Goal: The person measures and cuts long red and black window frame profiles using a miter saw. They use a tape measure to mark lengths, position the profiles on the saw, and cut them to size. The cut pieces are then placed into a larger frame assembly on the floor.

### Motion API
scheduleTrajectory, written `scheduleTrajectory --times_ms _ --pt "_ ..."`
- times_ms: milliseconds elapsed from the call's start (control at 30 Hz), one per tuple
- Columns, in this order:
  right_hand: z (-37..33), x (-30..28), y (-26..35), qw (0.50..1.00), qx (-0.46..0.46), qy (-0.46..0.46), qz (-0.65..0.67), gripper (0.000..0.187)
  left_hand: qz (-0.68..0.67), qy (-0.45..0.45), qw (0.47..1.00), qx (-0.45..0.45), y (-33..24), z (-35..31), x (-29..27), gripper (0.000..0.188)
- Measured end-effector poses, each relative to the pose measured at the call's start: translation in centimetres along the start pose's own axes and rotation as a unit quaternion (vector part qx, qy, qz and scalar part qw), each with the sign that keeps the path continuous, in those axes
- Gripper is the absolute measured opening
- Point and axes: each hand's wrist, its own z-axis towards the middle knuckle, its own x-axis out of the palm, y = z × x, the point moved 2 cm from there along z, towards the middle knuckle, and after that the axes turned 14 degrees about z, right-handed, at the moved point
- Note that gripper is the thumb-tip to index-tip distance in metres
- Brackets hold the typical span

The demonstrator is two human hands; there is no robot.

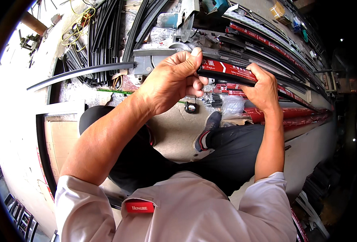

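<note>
A long dark metal profile (226,74) with red printed film on its face runs from the middle toward the far right. Around its near part my right hand (263,86) is closed, thumb on the lower side. At its left end my left hand (172,80) is closed, the thumb above and the fingers curled below; the exact grip there is partly hidden. Just beyond my hands is a cutting saw with a round blade (186,27) and a grey metal base (144,65). A black tape measure (191,107) lies below my left hand, between my legs.
A dark strip (81,74) sticks out left from the saw base. Bundled black strips (106,36) lie at the back left, with a yellow cord (79,26). Red-wrapped profiles (291,115) and clear plastic (232,105) lie to the right. A dark frame (42,141) stands at the left.
</note>
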Motion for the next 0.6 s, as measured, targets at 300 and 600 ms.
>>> scheduleTrajectory --times_ms 300,600 --pt "0.0 -1.6 0.6 1.0 0.0 0.017 0.024 0.028 -0.013 0.063 0.998 0.023 -1.0 -0.2 0.5 0.036" --pt "1.1 -3.4 1.1 0.987 0.081 0.122 0.069 0.03 0.001 0.067 0.997 0.036 -1.0 0.0 0.9 0.04"
